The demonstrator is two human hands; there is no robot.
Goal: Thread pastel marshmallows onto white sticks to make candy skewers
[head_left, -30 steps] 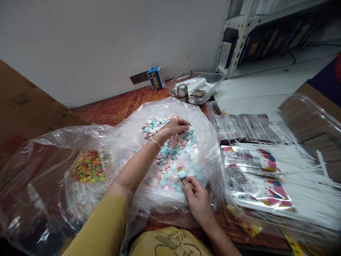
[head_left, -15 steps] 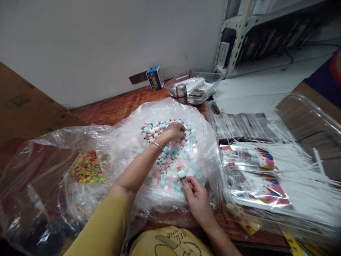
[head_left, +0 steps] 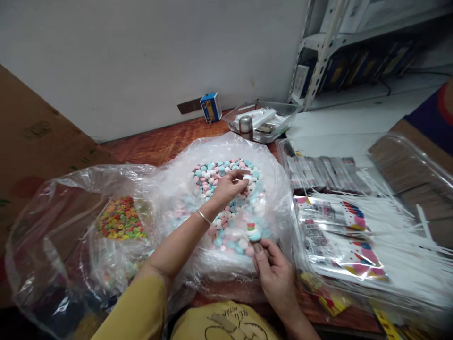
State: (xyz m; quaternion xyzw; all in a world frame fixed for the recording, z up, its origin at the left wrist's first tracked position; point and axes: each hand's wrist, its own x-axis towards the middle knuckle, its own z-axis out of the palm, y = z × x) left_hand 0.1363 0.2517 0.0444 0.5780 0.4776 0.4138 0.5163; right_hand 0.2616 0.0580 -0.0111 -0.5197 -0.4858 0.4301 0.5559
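My left hand [head_left: 231,188], with a bangle on its wrist, is over an open clear plastic bag [head_left: 184,156] of pink, blue and white marshmallows [head_left: 226,222]. Its thumb and fingers pinch a white marshmallow [head_left: 249,179]. Nearer to me, my right hand [head_left: 278,274] is closed at the base of a candy skewer [head_left: 253,232], held upright. Red and green pieces sit at its top, above white and pale blue ones. Any stick is hidden by the fingers and candy.
On the left is a clear bag with colourful ring-shaped candies [head_left: 122,219], beside a cardboard box [head_left: 35,141]. To the right, a clear tray [head_left: 295,236] holds thin white sticks [head_left: 403,245] and printed packets [head_left: 348,259]. Behind stand a metal cylinder [head_left: 245,127] and a blue box [head_left: 211,107].
My left hand has opened from a curled shape to a pinch with a white marshmallow. My right hand and the skewer show slightly further right; the whole view has shifted a little.
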